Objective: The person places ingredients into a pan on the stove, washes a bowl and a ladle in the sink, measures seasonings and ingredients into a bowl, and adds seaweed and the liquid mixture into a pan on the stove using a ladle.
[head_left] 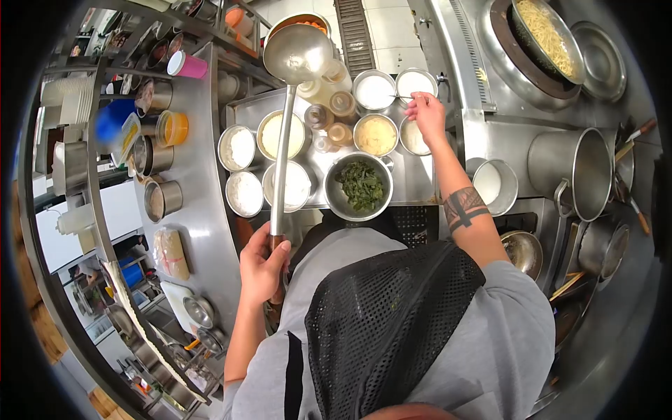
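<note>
My left hand (264,264) is wrapped round the wooden end of a long-handled metal ladle (284,157), whose wide bowl points away from me. My right hand (425,113) is stretched out with its fingers pinched on the handle of a small spoon (401,96). The spoon lies over two round tins of white seasoning (416,78); whether its tip touches the contents I cannot tell. Directly in front of my body sits a metal pot (334,204) with dark green chopped leaves (361,185) in it. Beside it stands a tin of pale yellow powder (376,134).
Several tins of white powder (237,147) and capped bottles (342,103) crowd the metal counter. To the right, a pan of noodles (549,38) rests near a tall stockpot (595,175). A steel shelf (203,231) on the left carries an orange-filled tub (173,129) and a pink cup (187,65).
</note>
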`<move>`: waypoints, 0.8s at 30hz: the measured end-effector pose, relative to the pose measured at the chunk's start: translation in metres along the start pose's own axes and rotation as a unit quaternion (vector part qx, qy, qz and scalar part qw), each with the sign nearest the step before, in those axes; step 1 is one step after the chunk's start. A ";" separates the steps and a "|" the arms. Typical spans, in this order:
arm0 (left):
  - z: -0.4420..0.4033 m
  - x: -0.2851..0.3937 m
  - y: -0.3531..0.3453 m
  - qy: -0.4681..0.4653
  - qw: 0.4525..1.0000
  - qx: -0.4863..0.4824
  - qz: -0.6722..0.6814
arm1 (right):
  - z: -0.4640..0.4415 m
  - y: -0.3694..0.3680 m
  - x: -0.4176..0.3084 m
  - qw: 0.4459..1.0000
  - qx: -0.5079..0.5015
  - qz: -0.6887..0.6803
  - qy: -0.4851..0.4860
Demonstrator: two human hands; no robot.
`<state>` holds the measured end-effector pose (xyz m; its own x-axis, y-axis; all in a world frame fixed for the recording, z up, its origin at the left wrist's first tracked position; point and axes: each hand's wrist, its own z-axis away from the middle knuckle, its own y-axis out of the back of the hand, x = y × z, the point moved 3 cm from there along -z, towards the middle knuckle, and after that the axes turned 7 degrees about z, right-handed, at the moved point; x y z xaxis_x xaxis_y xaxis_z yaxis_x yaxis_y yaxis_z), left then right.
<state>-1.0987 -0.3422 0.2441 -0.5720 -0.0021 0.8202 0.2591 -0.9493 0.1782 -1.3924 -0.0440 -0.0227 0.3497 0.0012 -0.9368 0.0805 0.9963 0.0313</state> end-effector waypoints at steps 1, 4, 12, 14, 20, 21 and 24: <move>-0.002 0.000 0.001 -0.002 1.000 -0.003 0.000 | -0.001 0.002 0.006 0.999 -0.003 -0.030 -0.013; -0.006 -0.003 0.005 -0.006 1.000 -0.007 -0.007 | 0.005 0.004 0.008 0.997 0.012 -0.071 -0.025; -0.028 -0.005 0.020 -0.026 0.999 -0.031 0.000 | 0.019 0.008 -0.025 0.990 0.023 -0.135 -0.018; -0.035 0.005 0.020 -0.031 0.999 -0.031 0.019 | 0.030 0.007 -0.071 0.991 0.025 -0.123 0.054; -0.053 0.017 0.015 -0.030 0.989 -0.126 0.075 | 0.072 -0.036 -0.250 0.959 -0.007 -0.016 0.284; -0.054 0.019 0.013 -0.022 0.984 -0.143 0.100 | 0.081 -0.044 -0.271 0.940 0.012 0.054 0.336; -0.055 0.020 0.010 -0.015 0.979 -0.160 0.126 | 0.088 -0.045 -0.292 0.885 0.062 0.166 0.432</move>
<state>-1.1507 -0.3694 0.2327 -0.4975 -0.2445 0.8323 0.1296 -0.9696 -0.2074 -1.4159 -0.0967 0.2799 -0.4649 0.4111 -0.7841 0.2284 0.9114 0.3424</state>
